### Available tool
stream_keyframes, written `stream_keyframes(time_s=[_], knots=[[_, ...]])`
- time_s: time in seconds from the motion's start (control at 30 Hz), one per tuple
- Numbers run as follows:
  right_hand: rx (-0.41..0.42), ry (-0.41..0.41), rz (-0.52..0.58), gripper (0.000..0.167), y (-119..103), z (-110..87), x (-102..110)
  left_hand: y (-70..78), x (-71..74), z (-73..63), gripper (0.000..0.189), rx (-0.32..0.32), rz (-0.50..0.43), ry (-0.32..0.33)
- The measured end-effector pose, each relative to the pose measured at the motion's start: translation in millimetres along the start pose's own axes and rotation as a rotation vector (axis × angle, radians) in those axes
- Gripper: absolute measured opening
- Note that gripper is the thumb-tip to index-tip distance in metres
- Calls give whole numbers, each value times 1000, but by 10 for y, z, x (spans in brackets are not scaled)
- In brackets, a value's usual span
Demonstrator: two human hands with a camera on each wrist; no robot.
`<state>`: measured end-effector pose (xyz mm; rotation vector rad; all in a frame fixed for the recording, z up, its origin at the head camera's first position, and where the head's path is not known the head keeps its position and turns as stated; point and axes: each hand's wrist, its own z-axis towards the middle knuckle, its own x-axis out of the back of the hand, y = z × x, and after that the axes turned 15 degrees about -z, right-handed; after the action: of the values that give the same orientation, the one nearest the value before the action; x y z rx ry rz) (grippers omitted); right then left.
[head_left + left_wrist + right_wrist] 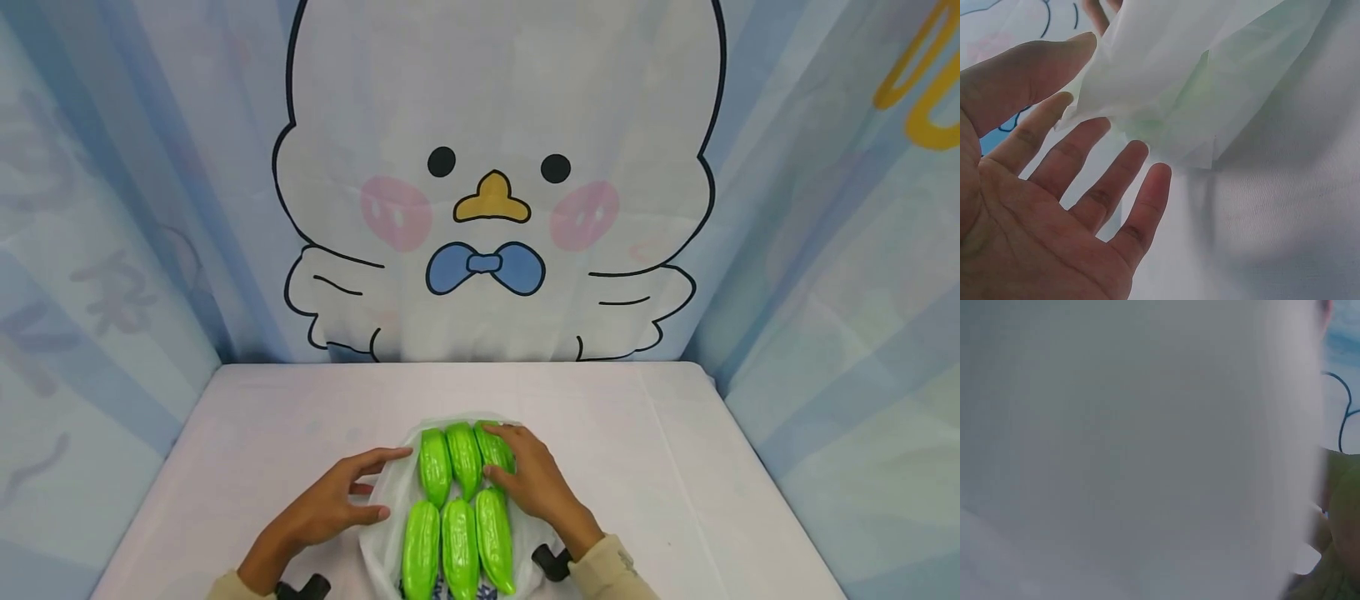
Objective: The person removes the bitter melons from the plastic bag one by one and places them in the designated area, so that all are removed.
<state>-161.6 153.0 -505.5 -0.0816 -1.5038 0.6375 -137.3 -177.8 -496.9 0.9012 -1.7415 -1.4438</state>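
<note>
Several glossy green, ridged, gourd-shaped pieces [461,546] lie in two rows on a thin white plastic bag [386,533]. My left hand [322,504] is at the bag's left side, fingers and thumb spread and fingertips right at its edge. In the left wrist view, the same hand [1054,194] shows its palm beside the raised translucent bag [1160,75]. My right hand [536,475] is over the upper-right green piece [497,450], index finger across its top and thumb near its lower end. White bag film [1147,450], blurred, fills most of the right wrist view.
The bag rests on a white-covered table [637,467]. Behind it hangs a curtain [487,321] printed with a cartoon bird, and pale blue curtains [90,333] flank both sides. A black wrist mount [551,562] sits by the right sleeve.
</note>
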Motion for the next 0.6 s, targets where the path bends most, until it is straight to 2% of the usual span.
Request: stream_keyframes(time_s=[0.33, 0.6], knots=[[-17, 30, -42, 57, 31, 45, -85, 2, -10, 8, 70, 7, -11, -7], [-14, 57, -58, 58, 24, 29, -71, 2, -12, 3, 69, -3, 7, 0]])
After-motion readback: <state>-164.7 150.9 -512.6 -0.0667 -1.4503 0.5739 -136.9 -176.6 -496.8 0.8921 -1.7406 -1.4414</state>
